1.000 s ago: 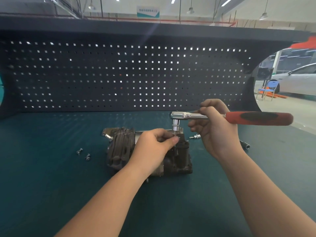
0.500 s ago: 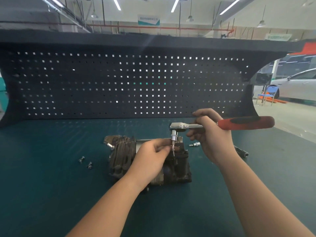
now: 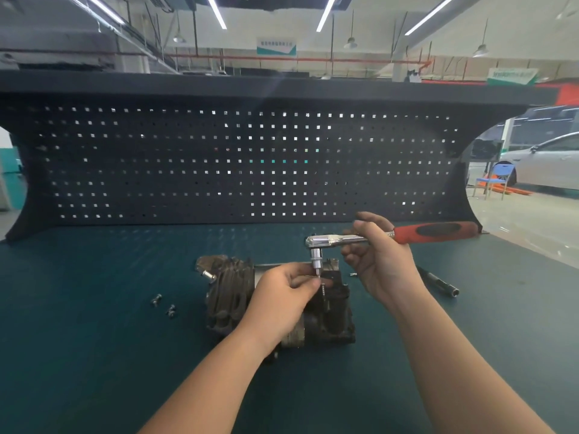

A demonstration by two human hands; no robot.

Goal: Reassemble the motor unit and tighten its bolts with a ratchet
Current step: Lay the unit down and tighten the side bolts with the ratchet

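The left hand (image 3: 282,296) pinches a bolt (image 3: 320,285) under the socket, fingers curled tight on it; the right hand (image 3: 380,264) is clamped on the shank of the ratchet (image 3: 338,241), held level above the motor unit (image 3: 232,296) near the middle of the bench surface (image 3: 94,355). Risk, as judged: the bolt slips from the pinch or enters cross-threaded if the socket tilts. Two spare bolts (image 3: 163,305) lie toward the left edge.
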